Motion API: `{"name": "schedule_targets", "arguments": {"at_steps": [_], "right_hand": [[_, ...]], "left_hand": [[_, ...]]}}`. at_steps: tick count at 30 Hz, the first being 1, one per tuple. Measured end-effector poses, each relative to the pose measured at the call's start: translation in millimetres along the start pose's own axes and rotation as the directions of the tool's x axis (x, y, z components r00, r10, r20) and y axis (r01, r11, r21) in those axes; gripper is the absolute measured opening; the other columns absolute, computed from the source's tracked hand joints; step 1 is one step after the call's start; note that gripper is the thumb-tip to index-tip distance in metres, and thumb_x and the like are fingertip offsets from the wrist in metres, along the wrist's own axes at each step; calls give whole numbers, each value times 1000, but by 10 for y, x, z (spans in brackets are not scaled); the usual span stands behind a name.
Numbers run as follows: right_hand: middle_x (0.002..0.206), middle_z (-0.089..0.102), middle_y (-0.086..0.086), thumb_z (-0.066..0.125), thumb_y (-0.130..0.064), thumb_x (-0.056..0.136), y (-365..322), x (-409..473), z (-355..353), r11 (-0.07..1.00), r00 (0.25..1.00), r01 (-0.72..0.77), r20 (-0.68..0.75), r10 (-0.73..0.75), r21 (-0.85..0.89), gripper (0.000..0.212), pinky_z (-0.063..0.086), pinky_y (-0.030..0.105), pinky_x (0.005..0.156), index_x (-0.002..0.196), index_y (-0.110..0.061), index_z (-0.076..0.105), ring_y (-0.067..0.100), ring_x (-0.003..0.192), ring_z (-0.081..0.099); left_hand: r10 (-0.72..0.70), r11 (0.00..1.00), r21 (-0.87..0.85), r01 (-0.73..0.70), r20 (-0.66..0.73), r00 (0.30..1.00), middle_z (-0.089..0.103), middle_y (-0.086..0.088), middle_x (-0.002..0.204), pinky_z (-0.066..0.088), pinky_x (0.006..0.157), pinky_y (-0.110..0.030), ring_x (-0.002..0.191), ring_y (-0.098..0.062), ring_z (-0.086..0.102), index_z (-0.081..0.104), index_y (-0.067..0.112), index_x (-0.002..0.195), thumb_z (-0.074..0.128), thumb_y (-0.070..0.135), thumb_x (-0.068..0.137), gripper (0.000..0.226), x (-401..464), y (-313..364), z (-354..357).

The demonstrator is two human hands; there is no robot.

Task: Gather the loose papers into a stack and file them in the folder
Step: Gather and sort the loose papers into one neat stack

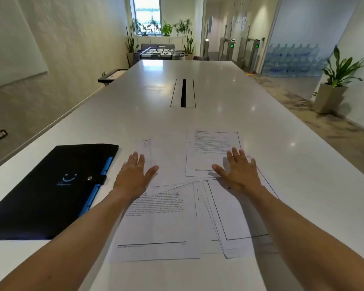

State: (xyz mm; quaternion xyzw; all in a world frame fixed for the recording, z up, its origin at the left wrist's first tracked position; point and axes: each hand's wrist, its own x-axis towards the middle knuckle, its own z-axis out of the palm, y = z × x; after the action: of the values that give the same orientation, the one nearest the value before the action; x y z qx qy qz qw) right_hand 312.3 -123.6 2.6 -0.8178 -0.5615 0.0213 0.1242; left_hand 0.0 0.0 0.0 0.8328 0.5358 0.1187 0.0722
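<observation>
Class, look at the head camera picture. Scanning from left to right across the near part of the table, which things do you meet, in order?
Black folder → left hand → right hand, both hands spread open over the loose papers, which span the stretch from the left hand to the right.

Both arms reached forward, palms down.
The left hand [132, 175] and right hand [240, 173] lay flat with fingers spread, well apart, gripping nothing.

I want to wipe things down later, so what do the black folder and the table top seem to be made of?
Folder: looks like matte black plastic, with a metal-looking snap and blue tabs at its edge. Table: smooth, glossy white top, mirroring ceiling lights; laminate or stone, can't tell.
</observation>
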Motion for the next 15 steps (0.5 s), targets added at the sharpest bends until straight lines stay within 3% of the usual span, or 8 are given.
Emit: {"name": "schedule_targets", "arguments": {"at_steps": [4,9,13,15], "right_hand": [[164,-8,3,-5,-93,65,42,-59,90,1000,997,-16,81,15,7,114,-4,57,118,155,-24,9,25,150,-12],[164,8,7,-2,-89,70,63,-40,159,1000,997,-7,81,9,-23,108,0,54,120,154,-24,15,28,150,1],[164,11,7,2,-84,77,74,-51,184,999,998,3,58,-1,-34,99,2,51,120,154,-24,16,29,150,4],[164,12,7,2,-83,78,74,-50,179,999,999,3,51,-1,-40,97,3,51,120,154,-24,17,29,150,5]], "left_hand": [[-86,995,-47,89,53,995,17,-19,159,25,115,-44,144,-34,24,15,6,152,26,66,92,86,-12,32,14],[-202,964,-161,212,76,976,15,-16,160,29,111,-44,142,-35,28,19,7,152,45,53,94,79,119,142,-21],[-302,900,-320,295,29,953,45,-20,142,43,98,-43,126,-35,47,43,1,138,58,43,90,65,261,262,-96],[-386,816,-460,351,20,922,50,-20,137,45,94,-41,122,-35,50,45,-2,136,64,36,88,64,321,307,-132]]}}
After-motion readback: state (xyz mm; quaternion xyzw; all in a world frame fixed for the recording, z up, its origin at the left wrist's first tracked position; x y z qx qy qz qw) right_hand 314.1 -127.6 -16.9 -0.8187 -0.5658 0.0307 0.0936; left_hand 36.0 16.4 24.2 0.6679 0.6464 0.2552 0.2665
